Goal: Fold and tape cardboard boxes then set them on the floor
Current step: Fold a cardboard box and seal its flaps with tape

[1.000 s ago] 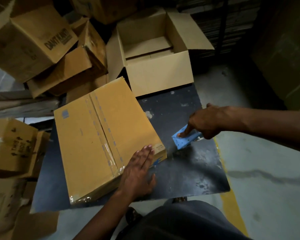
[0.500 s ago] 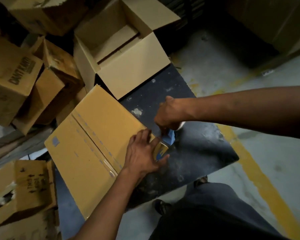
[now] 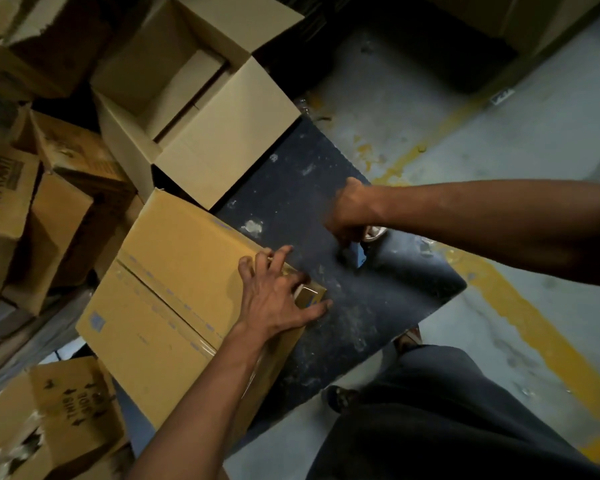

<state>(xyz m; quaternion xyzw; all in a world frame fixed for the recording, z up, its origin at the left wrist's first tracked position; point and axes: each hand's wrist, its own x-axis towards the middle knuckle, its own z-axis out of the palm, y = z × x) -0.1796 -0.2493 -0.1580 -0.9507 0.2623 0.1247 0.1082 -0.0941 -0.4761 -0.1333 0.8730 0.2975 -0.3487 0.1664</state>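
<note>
Comparing this moment with the view a second ago, we note that the right hand has carried the blue tape dispenser from flat on the table up toward 1 o'clock of the box corner; it now grips the dispenser with curled fingers, the tool mostly hidden under the fist and blurred. The left hand has shifted from lying flat on the box top to the near right corner of the taped box, its fingers spread and pressing over the tape end at the edge; nothing is clasped in it.

The taped box sits on the left half of the table, at about 9 o'clock from the right hand, with clear tape running along its centre seam. An open box stands at 12 o'clock behind it, flaps up. Other boxes are heaped at 9 to 10 o'clock.

Our judgement: the tape strip appears cut and is being smoothed down, so this seam looks finished. The box is not yet on the floor.
</note>
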